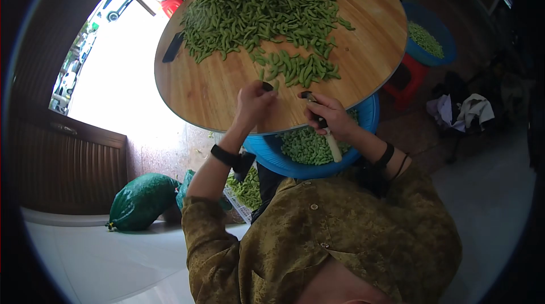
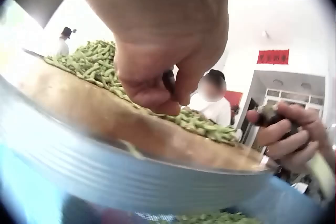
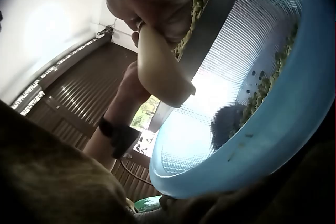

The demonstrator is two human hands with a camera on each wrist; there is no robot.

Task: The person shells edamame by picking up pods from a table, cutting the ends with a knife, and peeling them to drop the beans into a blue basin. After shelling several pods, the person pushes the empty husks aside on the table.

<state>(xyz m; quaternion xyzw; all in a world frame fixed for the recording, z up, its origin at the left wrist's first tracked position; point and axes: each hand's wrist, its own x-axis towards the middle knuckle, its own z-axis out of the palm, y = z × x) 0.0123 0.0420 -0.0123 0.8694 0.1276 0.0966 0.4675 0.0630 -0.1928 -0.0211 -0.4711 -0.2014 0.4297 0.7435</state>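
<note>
My left hand is low over the round wooden table, thumb and fingers pinched at a green soybean pod. A dark cover shows at its thumb. Across from it, at the table's near edge, my right hand grips a tool with a pale handle and a dark upper part; its working end is mostly hidden by the fingers. A small group of pods lies just beyond both hands, in front of a large heap of pods. Beneath the right hand, a blue basin holds shelled green beans.
A dark flat object lies at the table's left side. Another blue basin with beans stands on a red stool. Green sacks and a crate of pods are on the floor. Other people sit around the table.
</note>
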